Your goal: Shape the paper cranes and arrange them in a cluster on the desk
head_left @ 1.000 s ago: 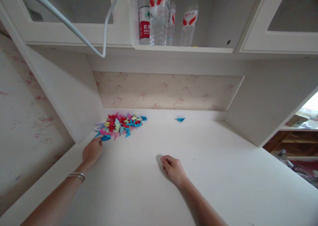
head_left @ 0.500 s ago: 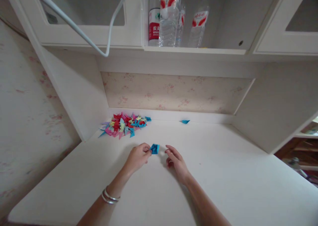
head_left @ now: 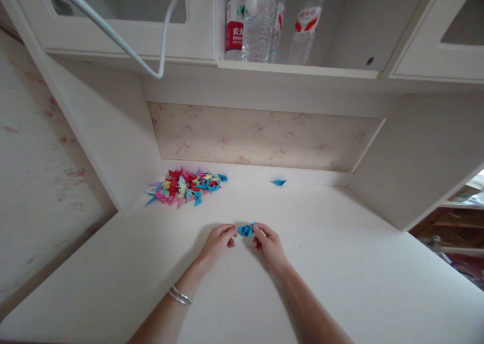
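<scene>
A small blue folded paper piece point(head_left: 246, 229) is held just above the white desk point(head_left: 340, 273) between both my hands. My left hand point(head_left: 218, 241), with thin bracelets on its wrist, pinches the piece's left end. My right hand point(head_left: 269, 243) pinches its right end. At the back left lies a pile of coloured folded paper pieces point(head_left: 185, 186), red, pink, blue and yellow. One single blue folded piece point(head_left: 280, 182) lies alone by the back wall.
Above the desk a shelf holds several water bottles point(head_left: 260, 21). White cabinet doors flank it, and a white hanger point(head_left: 124, 37) hangs at the upper left. Side panels wall in the desk on both sides.
My left hand left the pile with a blue piece and carried it to the middle of the desk. My right hand rose and took hold of the piece's other end.
</scene>
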`<control>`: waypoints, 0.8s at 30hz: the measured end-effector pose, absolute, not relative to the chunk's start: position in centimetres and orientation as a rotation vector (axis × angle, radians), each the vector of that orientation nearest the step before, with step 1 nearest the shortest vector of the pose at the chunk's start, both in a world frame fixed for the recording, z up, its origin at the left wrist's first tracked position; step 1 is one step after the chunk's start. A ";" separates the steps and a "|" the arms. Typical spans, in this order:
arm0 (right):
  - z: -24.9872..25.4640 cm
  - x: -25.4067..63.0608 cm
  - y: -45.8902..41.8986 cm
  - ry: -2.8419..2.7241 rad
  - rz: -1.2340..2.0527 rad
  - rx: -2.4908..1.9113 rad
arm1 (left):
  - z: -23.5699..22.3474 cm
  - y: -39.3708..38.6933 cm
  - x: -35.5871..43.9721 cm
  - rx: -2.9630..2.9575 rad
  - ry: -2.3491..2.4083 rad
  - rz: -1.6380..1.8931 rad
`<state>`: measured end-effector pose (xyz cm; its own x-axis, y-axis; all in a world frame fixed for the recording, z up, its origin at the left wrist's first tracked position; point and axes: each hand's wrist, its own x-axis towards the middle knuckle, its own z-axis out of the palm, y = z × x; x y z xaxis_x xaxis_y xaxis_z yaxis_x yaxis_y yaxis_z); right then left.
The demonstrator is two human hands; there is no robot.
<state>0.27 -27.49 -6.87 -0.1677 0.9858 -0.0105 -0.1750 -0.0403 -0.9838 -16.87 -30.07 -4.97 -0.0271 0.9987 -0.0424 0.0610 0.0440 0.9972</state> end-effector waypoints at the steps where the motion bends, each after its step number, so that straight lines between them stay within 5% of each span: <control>1: -6.8 0.4 -27.5 -1.137 1.437 -1.006 | -5.0 -30.2 -16.9 1.199 1.271 1.184; 24: -7.3 0.2 -27.8 -1.173 1.334 -1.091 | -5.1 -30.6 -16.6 1.261 1.340 1.198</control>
<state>0.24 -27.77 -7.26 -0.0826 0.9965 -0.0095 -0.1178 -0.0192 -0.9928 -16.58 -30.59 -5.09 -0.0619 0.9981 0.0019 0.1130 0.0051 0.9936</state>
